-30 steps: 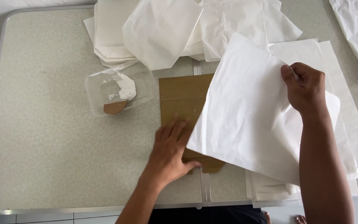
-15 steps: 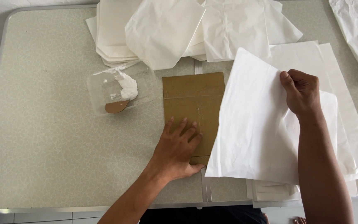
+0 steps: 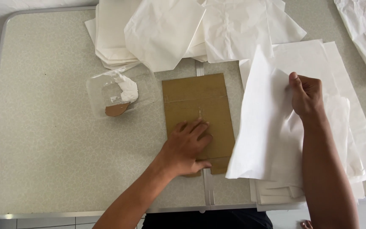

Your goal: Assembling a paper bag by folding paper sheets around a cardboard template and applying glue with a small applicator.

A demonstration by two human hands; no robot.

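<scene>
The white paper sheet [image 3: 272, 127] has been swung rightward off the brown cardboard piece [image 3: 198, 118], now uncovered at centre frame. It is pinched by the right hand [image 3: 306, 95]; the left hand [image 3: 187, 148] lies flat on the cardboard. Stacks remain unprocessed at right.

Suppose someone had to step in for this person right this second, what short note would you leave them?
Left hand: flat on the brown cardboard sheet, pressing it to the table.
Right hand: pinching one white paper sheet, lifted off the stack at the right.
Clear plastic tub with white paste sits left of the cardboard.
More white sheets lie piled at the far edge.
Done: sheet picked up. Left: it is not yet on the cardboard.
</scene>
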